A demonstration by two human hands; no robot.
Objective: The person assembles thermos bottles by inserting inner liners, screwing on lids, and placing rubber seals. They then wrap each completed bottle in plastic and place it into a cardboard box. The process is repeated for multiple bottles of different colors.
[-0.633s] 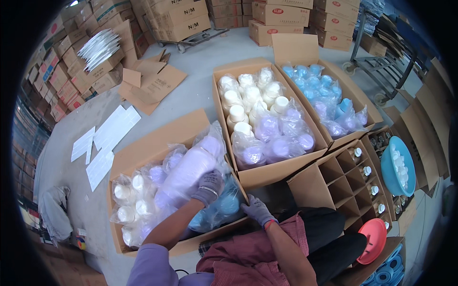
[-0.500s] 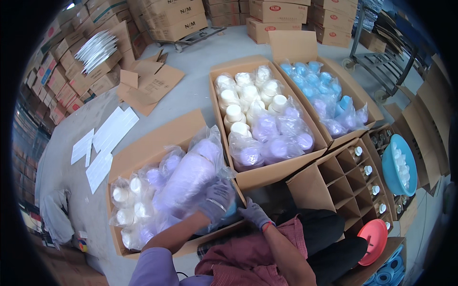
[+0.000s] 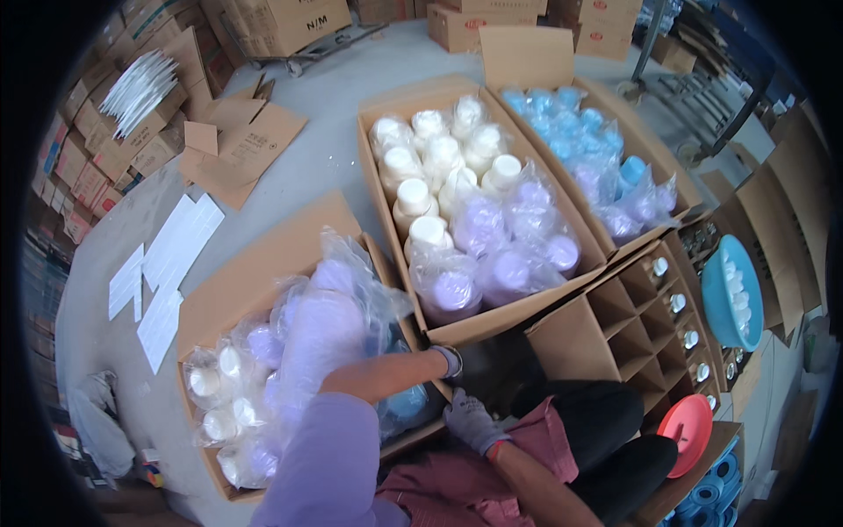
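Note:
My left forearm crosses over a cardboard box of bagged bottles. My left hand, in a grey glove, dips past that box's right wall into the dark gap beside it; its fingers are hidden. Close by, my right hand, also gloved, is closed on the right edge of the same box. In the box, large lilac bottles in clear plastic bags lie along the middle. White-capped bagged bottles fill the left side, and a blue one shows under my left forearm.
Ahead stands a box of white and lilac bottles, beside a box of blue and lilac ones. On my right are a divided carton, a blue basin of white caps and a red dish. Flattened cardboard lies on the floor.
My left hand has left the bagged lilac bottles and moved right, down into the gap beside the box. My right hand stays at the box edge. The whole view has shifted slightly.

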